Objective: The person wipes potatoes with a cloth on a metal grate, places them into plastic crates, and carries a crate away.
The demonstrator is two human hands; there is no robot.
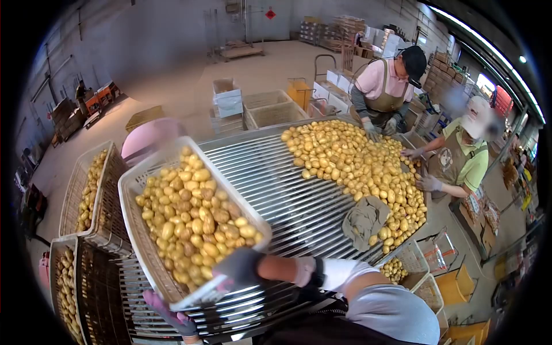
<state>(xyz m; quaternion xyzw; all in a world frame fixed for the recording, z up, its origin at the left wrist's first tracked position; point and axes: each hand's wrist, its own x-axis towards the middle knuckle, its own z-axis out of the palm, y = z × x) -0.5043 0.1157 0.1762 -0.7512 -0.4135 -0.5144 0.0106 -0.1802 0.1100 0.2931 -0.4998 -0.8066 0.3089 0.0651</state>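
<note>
A white plastic crate (127,198) full of small yellow-brown potatoes (192,221) is over the near left part of a metal roller table (261,172). My right hand (240,269), in a grey glove, grips the crate's near right rim. At the near left corner, my left hand (171,313) in a purple and grey glove is closed around the crate's lower edge. Part of its fingers is hidden beneath the crate. A large heap of loose potatoes (356,155) lies across the table's far right side. On the heap's near edge rests a crumpled grey-brown cloth (365,223).
Two co-workers in aprons, one in a pink shirt (374,80) and one in a green shirt (474,155), have gloved hands at the heap. Filled crates (69,198) stand to the left. More crates (428,287) and yellow stools (457,284) stand at the right.
</note>
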